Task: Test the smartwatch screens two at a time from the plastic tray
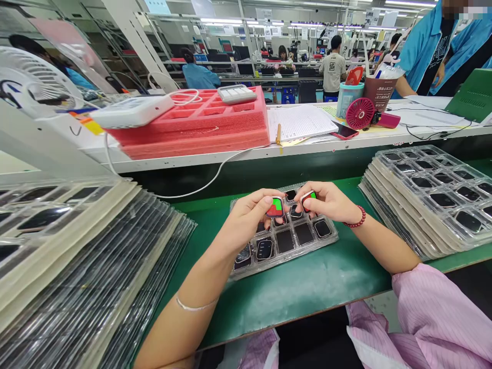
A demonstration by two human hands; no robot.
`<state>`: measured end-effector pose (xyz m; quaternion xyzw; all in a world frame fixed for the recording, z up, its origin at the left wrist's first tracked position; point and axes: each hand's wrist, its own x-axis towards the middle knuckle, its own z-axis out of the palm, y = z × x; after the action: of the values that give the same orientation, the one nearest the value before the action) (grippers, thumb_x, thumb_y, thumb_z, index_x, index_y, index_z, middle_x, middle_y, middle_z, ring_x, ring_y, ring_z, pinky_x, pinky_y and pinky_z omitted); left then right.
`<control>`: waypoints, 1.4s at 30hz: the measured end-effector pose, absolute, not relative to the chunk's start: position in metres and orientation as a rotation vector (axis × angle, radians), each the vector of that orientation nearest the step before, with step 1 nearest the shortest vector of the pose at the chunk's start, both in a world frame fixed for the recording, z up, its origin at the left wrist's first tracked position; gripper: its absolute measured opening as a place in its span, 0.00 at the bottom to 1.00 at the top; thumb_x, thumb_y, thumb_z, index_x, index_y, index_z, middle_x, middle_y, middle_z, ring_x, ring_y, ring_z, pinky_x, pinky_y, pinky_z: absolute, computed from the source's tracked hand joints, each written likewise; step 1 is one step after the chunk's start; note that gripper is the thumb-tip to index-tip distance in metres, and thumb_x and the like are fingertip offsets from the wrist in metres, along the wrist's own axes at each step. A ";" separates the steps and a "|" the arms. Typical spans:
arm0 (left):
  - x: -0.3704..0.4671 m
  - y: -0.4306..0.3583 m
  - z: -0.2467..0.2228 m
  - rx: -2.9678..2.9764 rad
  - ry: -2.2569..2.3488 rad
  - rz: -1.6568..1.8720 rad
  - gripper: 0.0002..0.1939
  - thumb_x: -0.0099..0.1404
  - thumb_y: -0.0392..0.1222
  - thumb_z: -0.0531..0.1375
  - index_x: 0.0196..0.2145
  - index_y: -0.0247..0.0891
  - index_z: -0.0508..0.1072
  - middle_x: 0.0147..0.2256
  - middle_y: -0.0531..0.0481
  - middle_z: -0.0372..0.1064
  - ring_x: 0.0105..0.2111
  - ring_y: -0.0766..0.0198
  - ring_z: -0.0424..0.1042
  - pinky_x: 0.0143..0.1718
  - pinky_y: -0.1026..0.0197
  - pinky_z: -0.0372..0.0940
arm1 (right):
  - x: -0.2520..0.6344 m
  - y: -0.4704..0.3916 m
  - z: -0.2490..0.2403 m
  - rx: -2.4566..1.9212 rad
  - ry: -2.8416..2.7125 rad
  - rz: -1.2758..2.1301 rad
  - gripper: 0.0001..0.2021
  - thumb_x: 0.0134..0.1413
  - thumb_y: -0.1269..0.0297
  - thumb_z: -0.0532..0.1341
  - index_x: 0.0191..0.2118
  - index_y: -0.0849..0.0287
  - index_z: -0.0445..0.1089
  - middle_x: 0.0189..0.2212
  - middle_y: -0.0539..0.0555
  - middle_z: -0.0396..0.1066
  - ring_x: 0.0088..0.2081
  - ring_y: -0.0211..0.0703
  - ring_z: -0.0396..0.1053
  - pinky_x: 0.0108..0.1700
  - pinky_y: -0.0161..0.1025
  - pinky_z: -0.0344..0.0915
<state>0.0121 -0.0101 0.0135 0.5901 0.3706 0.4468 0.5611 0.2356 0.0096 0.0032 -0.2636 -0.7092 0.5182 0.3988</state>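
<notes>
Between the thumb and fingers of my left hand (249,215) is a smartwatch body (275,207) without a strap, its lit screen showing green and red. A second smartwatch body (308,199), also lit green and red, is pinched in my right hand (326,201) and partly covered by the thumb. Both are held just above a clear plastic tray (284,259) on the green bench. Several more watch bodies sit in the tray's compartments, one of them (264,249) with small text on its dark screen. My hands hide part of the tray's far side.
Tall stacks of clear trays flank me, one at the left (115,277) and one at the right (426,200). On the shelf ahead are red foam (192,138), papers (302,122), a phone (346,131) and a pink fan (360,113). A white cable (215,177) hangs to the bench.
</notes>
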 end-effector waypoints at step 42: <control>0.018 -0.014 0.012 1.542 0.846 1.122 0.17 0.56 0.38 0.66 0.44 0.35 0.72 0.33 0.48 0.75 0.33 0.62 0.73 0.35 0.61 0.68 | 0.240 0.005 0.007 -0.681 -1.773 1.228 0.12 0.64 0.57 0.59 0.42 0.62 0.70 0.31 0.55 0.74 0.29 0.36 0.69 0.26 0.30 0.65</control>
<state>0.0182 -0.0135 0.0120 0.6385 0.3504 0.4646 0.5037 0.2401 0.0047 0.0075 -0.2725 -0.7093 0.4913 0.4259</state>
